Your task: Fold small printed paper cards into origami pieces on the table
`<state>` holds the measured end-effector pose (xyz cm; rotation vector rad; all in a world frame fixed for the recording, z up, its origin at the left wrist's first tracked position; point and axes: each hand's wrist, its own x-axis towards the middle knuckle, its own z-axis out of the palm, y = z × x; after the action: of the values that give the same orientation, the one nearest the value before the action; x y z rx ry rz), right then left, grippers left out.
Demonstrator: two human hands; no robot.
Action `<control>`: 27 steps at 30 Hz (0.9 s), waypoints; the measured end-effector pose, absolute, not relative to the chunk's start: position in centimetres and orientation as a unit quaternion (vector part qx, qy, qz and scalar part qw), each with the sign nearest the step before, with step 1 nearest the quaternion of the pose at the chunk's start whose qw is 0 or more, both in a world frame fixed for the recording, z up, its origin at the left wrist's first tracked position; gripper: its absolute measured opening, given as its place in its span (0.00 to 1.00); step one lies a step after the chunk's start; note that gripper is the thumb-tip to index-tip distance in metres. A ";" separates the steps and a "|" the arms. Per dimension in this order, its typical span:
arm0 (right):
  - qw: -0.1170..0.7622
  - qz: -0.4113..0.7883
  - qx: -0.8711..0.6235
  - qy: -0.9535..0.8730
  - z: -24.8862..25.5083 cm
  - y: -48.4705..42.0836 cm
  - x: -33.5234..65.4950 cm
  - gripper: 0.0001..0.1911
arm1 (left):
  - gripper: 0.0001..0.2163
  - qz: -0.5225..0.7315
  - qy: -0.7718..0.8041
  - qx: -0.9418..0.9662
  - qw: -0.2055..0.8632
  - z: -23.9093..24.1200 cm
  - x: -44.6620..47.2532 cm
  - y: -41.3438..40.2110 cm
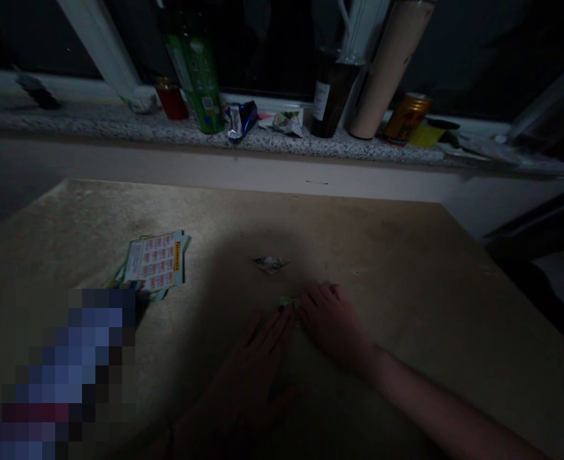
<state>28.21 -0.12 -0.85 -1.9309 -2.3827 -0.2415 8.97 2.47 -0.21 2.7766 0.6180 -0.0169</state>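
A small green, printed piece of paper (289, 303) lies on the table between my two hands, mostly covered by fingers. My left hand (263, 348) rests flat, with its stretched fingertips on the paper's left part. At the paper's right side, my right hand (332, 326) is curled with its fingers bent down onto it. Just beyond both hands sits a small folded paper piece (271, 264), pointed at its ends, touched by neither. Dim light and shadow hide the finer details of the fingers.
A stack of printed cards (155, 262) lies on the table (392, 255) at the left. A pixelated area covers the lower left. Along the granite windowsill (272, 142) stand a green bottle (203, 83), a dark bottle (332, 96), a tall beige cylinder (390, 70) and a gold can (407, 119).
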 end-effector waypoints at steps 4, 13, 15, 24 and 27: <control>0.044 -0.065 -0.625 -0.777 -1.2 0.2 28.6 0.06 | 0.38 0.001 0.207 0.968 0.142 -0.4 8.9 2.5; 0.081 -0.031 -0.632 -0.770 -1.5 0.6 29.1 0.07 | 0.38 0.005 0.214 0.967 0.137 0.0 9.3 2.4; 0.089 -0.023 -0.637 -0.766 -1.5 0.6 29.1 0.07 | 0.37 0.005 0.210 0.968 0.135 0.0 9.2 2.4; 0.105 -0.021 -0.642 -0.759 -1.6 0.5 29.1 0.08 | 0.40 -0.003 0.178 0.971 0.157 -0.7 8.9 2.1; 0.111 -0.009 -0.642 -0.759 -1.7 0.6 29.2 0.08 | 0.40 -0.019 0.177 0.969 0.171 -0.8 9.0 2.2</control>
<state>29.19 0.56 -1.70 -1.8845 -2.2293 -0.0260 8.97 2.22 -0.78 2.7516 0.5023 -0.0538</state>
